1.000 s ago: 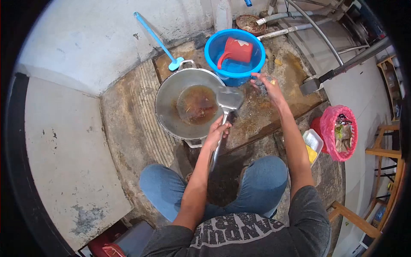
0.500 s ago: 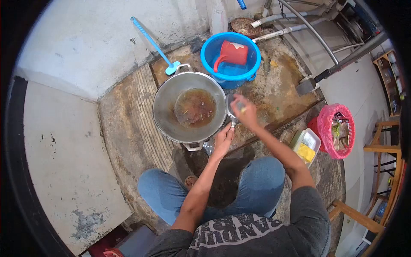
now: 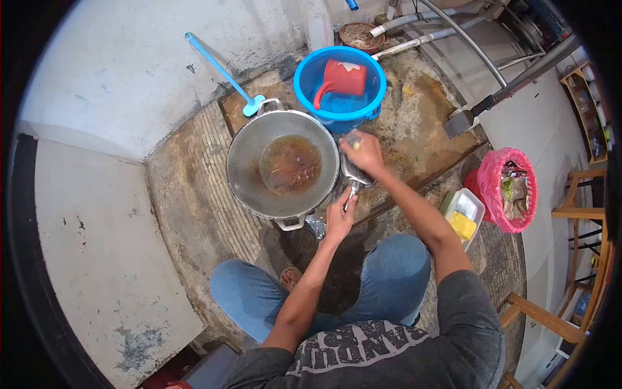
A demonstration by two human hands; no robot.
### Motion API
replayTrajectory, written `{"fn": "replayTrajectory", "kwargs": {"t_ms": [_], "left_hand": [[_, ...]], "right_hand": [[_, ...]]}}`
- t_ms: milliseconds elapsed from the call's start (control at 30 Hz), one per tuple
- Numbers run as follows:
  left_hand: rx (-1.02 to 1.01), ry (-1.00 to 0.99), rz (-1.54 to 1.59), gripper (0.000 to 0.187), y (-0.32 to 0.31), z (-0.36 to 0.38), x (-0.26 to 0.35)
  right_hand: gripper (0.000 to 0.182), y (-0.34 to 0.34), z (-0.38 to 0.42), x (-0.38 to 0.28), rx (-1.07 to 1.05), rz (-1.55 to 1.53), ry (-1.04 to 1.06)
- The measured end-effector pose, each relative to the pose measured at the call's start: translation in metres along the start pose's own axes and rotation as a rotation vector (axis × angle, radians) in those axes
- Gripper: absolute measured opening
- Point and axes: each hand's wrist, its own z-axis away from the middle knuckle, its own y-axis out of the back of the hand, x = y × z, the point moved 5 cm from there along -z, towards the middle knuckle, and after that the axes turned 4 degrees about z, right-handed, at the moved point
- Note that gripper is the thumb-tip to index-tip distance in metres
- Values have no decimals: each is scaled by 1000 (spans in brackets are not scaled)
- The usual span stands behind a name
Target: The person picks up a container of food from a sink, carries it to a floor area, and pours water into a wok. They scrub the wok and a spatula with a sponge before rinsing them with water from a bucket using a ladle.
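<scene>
My left hand (image 3: 339,218) is closed around the handle of a metal utensil with a broad head (image 3: 355,172), just right of the large pan. My right hand (image 3: 364,154) is curled over that head, pressing what looks like a sponge (image 3: 356,144) with a bit of yellow showing; the fingers mostly hide it. Beside both hands, the big two-handled metal pan (image 3: 245,162) sits on the floor with murky brown liquid inside. Behind them stands a blue basin (image 3: 300,83), where a red dipper (image 3: 345,78) rests in water.
A light-blue long-handled brush (image 3: 220,68) leans against the wall. At the right are a white tray (image 3: 476,206) with a yellow block and a pink-lined bin (image 3: 500,170) of waste. Metal pipes (image 3: 463,26) cross the back right, and a wooden frame (image 3: 541,318) stands at right.
My right hand has moved up and slightly left along the utensil's head. My left hand still grips the handle. The whole view has shifted a little.
</scene>
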Motion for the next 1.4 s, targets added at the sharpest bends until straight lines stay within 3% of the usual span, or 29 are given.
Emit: {"fn": "replayTrajectory", "kwargs": {"t_ms": [100, 200, 233, 333, 367, 467, 567, 667, 700, 800, 900, 1033, 1133, 1233, 1333, 1400], "left_hand": [[11, 52, 59, 45, 0, -1, -1], [64, 27, 53, 46, 3, -5, -2], [103, 44, 23, 46, 3, -6, 1], [186, 5, 106, 43, -1, -21, -47], [189, 6, 113, 43, 6, -24, -43], [150, -54, 159, 43, 4, -27, -44], [160, -58, 43, 40, 0, -22, -44], [227, -74, 30, 36, 5, -17, -45], [213, -57, 57, 35, 7, -20, -43], [101, -65, 65, 33, 1, -19, -38], [123, -96, 3, 34, -6, -6, -29], [177, -106, -10, 44, -2, -16, -43], [122, -59, -16, 48, -1, -20, -37], [15, -17, -11, 50, -4, -10, -11], [88, -29, -58, 46, 1, -9, -5], [166, -111, -48, 42, 4, -21, -20]], "right_hand": [[27, -13, 15, -15, 147, -51, 521], [26, -7, -4, 10, 33, 76, 30], [22, -7, -11, 23, 165, 148, -80], [24, -21, 28, 23, 200, -339, -40], [23, -27, 38, 14, 426, -164, 314], [24, -23, 63, -41, 283, 48, 629], [27, -27, 21, -14, 134, -92, 364], [28, -22, 3, 34, 60, -387, -209], [28, -23, 19, 20, 221, -265, 78], [32, -28, 51, -30, 242, 74, 551], [25, -16, 7, -9, 18, -24, 50], [31, -11, 3, 31, 153, -260, -111], [33, -16, 35, -12, 556, -157, 535], [27, -22, 14, -14, 294, 44, 641], [26, -14, -16, 30, -70, -175, -207], [27, -23, -1, 29, 56, -285, -46]]}}
